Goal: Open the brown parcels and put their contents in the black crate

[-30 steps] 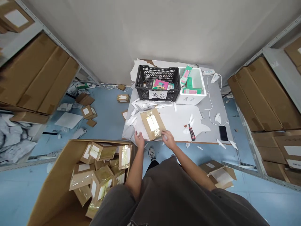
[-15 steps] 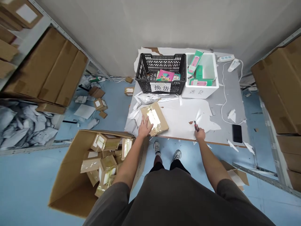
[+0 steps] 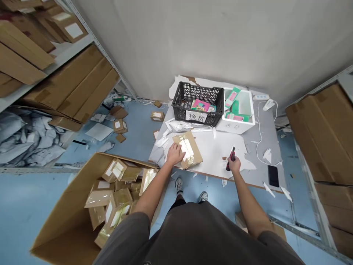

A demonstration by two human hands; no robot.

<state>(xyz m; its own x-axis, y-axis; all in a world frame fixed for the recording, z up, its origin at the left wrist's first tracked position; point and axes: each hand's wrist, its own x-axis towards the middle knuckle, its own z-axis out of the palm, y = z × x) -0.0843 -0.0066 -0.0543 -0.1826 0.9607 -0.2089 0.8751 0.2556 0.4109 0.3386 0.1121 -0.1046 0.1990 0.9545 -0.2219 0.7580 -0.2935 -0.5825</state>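
Note:
A taped cardboard box (image 3: 194, 157) with a white label lies flat at the front of the table. My left hand (image 3: 175, 154) rests on its left side, fingers laid out over the top and not wrapped round it. To the right, my right hand (image 3: 235, 165) is closed around a red and black utility knife (image 3: 231, 156), held above the white paper with its tip pointing away from me. Behind the box stands a black plastic crate (image 3: 180, 106) holding colourful packs. Beside the crate is a white foam bin (image 3: 237, 127) with green and pink packages.
A large open carton (image 3: 63, 206) of taped boxes stands at the lower left. A phone (image 3: 273, 176) and paper scraps lie on the table's right side, near a white cable (image 3: 257, 136). Shelves with cartons (image 3: 79, 84) flank both sides.
The view has shifted. My right hand has raised the utility knife from a strip of white paper and turned it more upright. My left hand stays on the box, its fingers closer together.

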